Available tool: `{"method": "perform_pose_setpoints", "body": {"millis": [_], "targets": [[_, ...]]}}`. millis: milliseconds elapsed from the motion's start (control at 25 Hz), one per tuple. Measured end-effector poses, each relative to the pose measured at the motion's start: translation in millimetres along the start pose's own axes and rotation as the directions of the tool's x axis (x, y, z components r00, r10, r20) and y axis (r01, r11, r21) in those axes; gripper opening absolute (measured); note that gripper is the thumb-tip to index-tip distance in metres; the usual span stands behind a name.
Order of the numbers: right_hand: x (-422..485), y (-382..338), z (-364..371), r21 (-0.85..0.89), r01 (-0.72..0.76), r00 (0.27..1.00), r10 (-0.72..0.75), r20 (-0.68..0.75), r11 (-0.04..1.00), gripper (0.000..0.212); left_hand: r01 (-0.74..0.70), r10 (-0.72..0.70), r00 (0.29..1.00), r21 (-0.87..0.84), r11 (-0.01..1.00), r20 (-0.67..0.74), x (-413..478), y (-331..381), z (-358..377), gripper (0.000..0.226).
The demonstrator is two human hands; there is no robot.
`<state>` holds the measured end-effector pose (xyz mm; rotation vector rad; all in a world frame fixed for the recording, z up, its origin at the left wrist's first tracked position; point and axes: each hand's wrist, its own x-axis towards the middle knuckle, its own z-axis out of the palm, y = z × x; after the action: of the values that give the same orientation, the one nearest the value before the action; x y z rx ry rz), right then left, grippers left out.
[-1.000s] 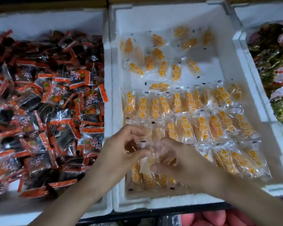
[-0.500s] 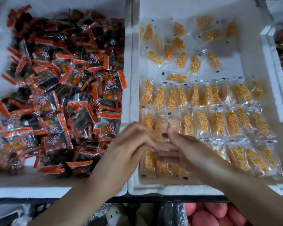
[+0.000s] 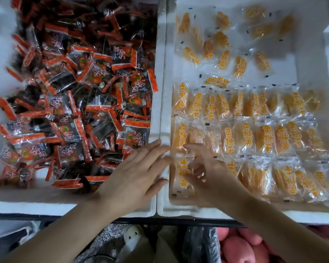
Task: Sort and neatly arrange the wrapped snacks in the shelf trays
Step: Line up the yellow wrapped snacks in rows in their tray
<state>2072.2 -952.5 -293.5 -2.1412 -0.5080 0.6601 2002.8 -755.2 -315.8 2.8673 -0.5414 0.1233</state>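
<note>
Left hand (image 3: 139, 175) lies flat, fingers straight, across the rims between the two white trays (image 3: 188, 209). Right hand (image 3: 207, 171), fingers spread loose, touches the yellow snack packets (image 3: 264, 139) at their tray's near-left corner, gripping nothing. Red-and-black packets (image 3: 74, 103) sit heaped in the left tray.

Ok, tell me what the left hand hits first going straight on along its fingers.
The left hand lies over the foam divider; straight on it would probably meet the leftmost yellow packet in the middle row, though depth is unclear.
</note>
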Motion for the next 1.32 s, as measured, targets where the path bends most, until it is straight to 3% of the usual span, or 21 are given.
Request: {"method": "perform_pose_setpoints", "body": {"millis": [120,240,320,440,560,680,760,840,960,1040,1120,1240,1320], "targets": [[-2.6,1.4,6.9,-0.269,0.078,0.997,-0.075,0.023,0.96,0.046,-0.019,0.018,1.0,-0.002,1.0,-0.024,0.7,-4.5,0.9,0.042],[2.8,9.8,3.5,-0.663,0.259,0.943,-0.331,0.017,0.702,0.056,-0.046,0.046,0.999,-0.005,0.999,-0.022,0.1,-8.1,1.5,0.042],[7.5,14.1,1.9,-0.755,0.316,0.908,-0.414,0.065,0.574,0.062,-0.064,0.064,0.998,0.005,0.998,-0.012,1.7,-11.1,0.7,0.04],[9.7,20.9,-0.2,-0.76,0.391,0.883,-0.443,0.152,0.519,0.067,-0.116,0.116,0.993,0.039,0.992,0.008,9.0,-15.4,-5.0,0.032],[14.7,22.3,-13.9,-0.705,0.439,0.855,-0.499,0.139,0.556,0.039,-0.158,0.157,0.987,0.054,0.986,0.022,25.8,-21.8,-14.6,0.025],[44.0,22.8,-54.3,-0.694,0.388,0.816,-0.576,-0.048,0.607,0.031,-0.176,0.176,0.984,0.1,0.979,0.0,70.0,-32.1,-25.6,0.027],[76.8,28.4,-90.2,-0.717,0.29,0.811,-0.561,-0.167,0.633,0.027,-0.174,0.181,0.983,0.141,0.975,-0.038,112.9,-40.2,-26.1,0.03],[116.3,39.3,-124.8,-0.698,0.118,0.844,-0.442,-0.305,0.707,0.026,-0.137,0.148,0.987,0.151,0.979,-0.065,161.5,-45.3,-21.7,0.032],[166.7,52.2,-161.7,-0.589,-0.119,0.907,-0.153,-0.391,0.799,0.053,0.102,-0.102,0.995,0.078,0.992,-0.01,225.9,-54.9,-5.4,0.039],[191.2,56.4,-174.3,-0.517,-0.222,0.919,0.001,-0.393,0.826,0.072,0.318,-0.321,0.944,0.049,0.947,0.072,258.9,-68.3,8.4,0.054],[209.0,60.7,-175.1,-0.514,-0.227,0.934,0.035,-0.355,0.827,0.084,0.452,-0.456,0.876,0.06,0.89,0.155,277.6,-81.8,21.0,0.062],[222.9,66.5,-172.6,-0.534,-0.186,0.942,-0.004,-0.334,0.825,0.094,0.406,-0.432,0.896,0.2,0.891,0.105,286.7,-91.6,30.4,0.058],[226.6,68.5,-174.7,-0.451,-0.172,0.938,0.005,-0.347,0.876,0.097,0.357,-0.39,0.92,0.312,0.88,0.048,288.5,-90.7,26.1,0.047]]}}
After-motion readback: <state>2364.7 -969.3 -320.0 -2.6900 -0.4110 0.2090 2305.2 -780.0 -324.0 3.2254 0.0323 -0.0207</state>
